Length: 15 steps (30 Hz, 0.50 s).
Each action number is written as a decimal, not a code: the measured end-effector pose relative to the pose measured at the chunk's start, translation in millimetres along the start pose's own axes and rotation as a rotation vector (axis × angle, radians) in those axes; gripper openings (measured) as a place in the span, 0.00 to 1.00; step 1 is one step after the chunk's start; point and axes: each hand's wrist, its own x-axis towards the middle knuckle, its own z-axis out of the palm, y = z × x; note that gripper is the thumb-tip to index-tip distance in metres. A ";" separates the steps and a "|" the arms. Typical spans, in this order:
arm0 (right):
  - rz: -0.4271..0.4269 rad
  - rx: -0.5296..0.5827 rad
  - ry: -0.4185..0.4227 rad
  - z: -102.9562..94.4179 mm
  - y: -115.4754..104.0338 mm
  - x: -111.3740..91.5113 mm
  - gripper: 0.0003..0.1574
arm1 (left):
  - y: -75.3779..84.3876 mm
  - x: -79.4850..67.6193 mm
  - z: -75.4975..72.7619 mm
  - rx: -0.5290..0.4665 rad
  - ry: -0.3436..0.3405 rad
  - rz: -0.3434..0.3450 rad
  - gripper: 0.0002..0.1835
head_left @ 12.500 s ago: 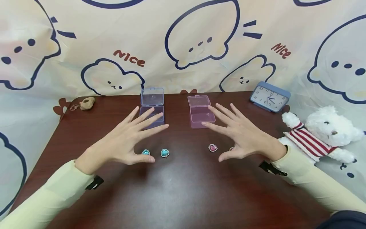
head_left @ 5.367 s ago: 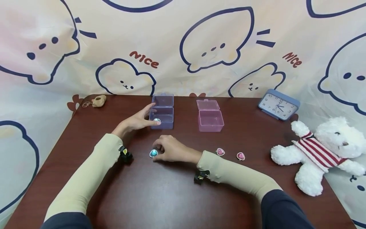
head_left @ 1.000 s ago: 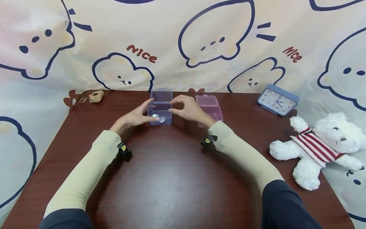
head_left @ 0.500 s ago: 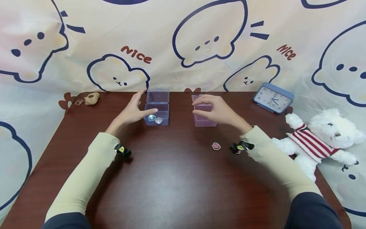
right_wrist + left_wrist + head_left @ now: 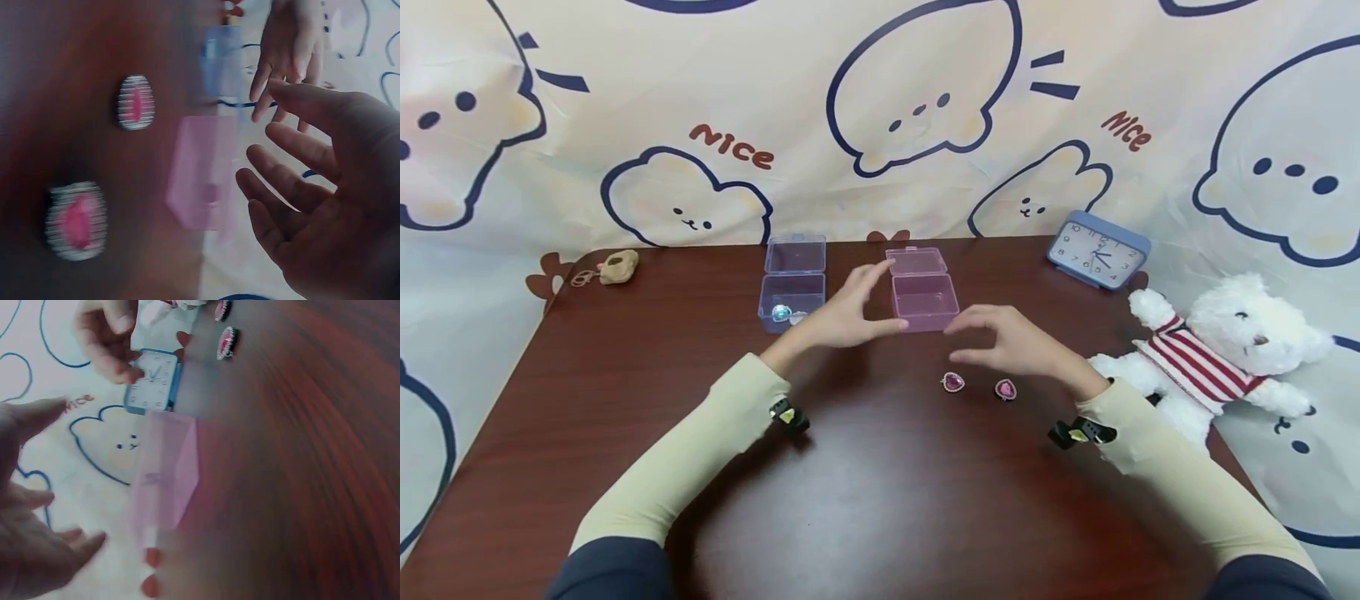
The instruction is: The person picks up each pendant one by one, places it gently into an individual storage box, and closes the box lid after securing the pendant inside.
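My left hand (image 5: 842,314) hovers at the left side of the pink plastic box (image 5: 925,320), thumb and fingers spread, holding nothing. That box stands with its lid (image 5: 917,262) tipped back. To its front right is my right hand (image 5: 1018,342), fingers loosely bent and nothing in them, above two pink heart-shaped gem charms with pale edging. One pink charm (image 5: 952,382) lies left of the other pink charm (image 5: 1005,389). Behind my left wrist, the blue-violet plastic box (image 5: 767,312) has its lid up and contains a turquoise charm (image 5: 781,312) and a second, partly hidden charm.
A blue clock (image 5: 1099,250) stands at the back right, with a white teddy bear (image 5: 1232,325) in a striped shirt in front of it. A small beige object with a cord (image 5: 618,267) lies at the back left corner. A patterned cloth (image 5: 805,192) hangs behind the table.
Both turquoise charms went from the table into the blue-violet box. Since then my left hand has left that box and moved right to the pink one; my right hand has moved right, toward the pink charms.
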 end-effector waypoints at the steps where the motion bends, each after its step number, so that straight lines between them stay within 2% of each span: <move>1: 0.008 -0.012 -0.023 3.9 4.1 -3.5 0.24 | -2.5 5.1 4.5 0.003 -0.033 -0.034 0.56; 4: 0.035 -0.038 -0.098 17.1 15.1 -13.8 0.28 | -10.6 18.1 15.6 -0.031 -0.098 -0.128 0.62; 8: 0.048 -0.051 -0.146 33.8 22.3 -22.3 0.33 | -20.4 32.1 27.0 -0.180 -0.082 -0.201 0.64; 11: 0.041 -0.058 -0.143 40.3 23.2 -24.2 0.33 | -24.0 40.3 32.2 -0.248 -0.052 -0.223 0.63; 15: 0.008 -0.082 -0.149 42.1 24.7 -24.7 0.28 | -26.0 48.6 36.1 -0.302 -0.045 -0.219 0.59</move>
